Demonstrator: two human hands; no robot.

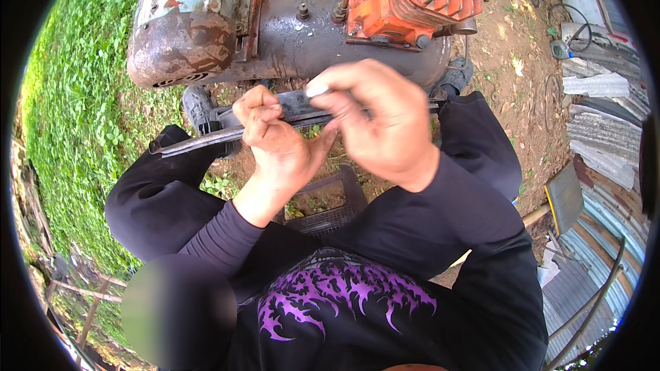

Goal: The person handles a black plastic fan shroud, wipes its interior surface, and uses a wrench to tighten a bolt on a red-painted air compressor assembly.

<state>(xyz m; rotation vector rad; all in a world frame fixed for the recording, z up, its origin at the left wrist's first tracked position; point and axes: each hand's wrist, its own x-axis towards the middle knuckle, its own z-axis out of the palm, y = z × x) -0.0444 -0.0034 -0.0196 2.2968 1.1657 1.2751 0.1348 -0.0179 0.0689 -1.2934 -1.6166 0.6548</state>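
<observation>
A long, dark, slightly bent strip [199,142] lies across in front of me between my knees. Its exact kind is hard to tell. My left hand [278,148] has its fingers curled over the strip, with the thumb pointing right. Just above the strip, my right hand [388,124] is closed in a pinch and somewhat blurred. A small whitish spot [317,89] shows at its fingertips; whether it is a held piece or a nail is unclear. Behind the strip, a flat dark grey surface [297,106] shows between my hands.
Beyond my hands stands an air compressor with a rusty dark tank [289,45], a worn grey motor [182,34] and an orange pump head [419,7]. A dark plastic crate [330,216] sits between my legs. Grass [82,110] grows left; corrugated sheets [598,124] lie right.
</observation>
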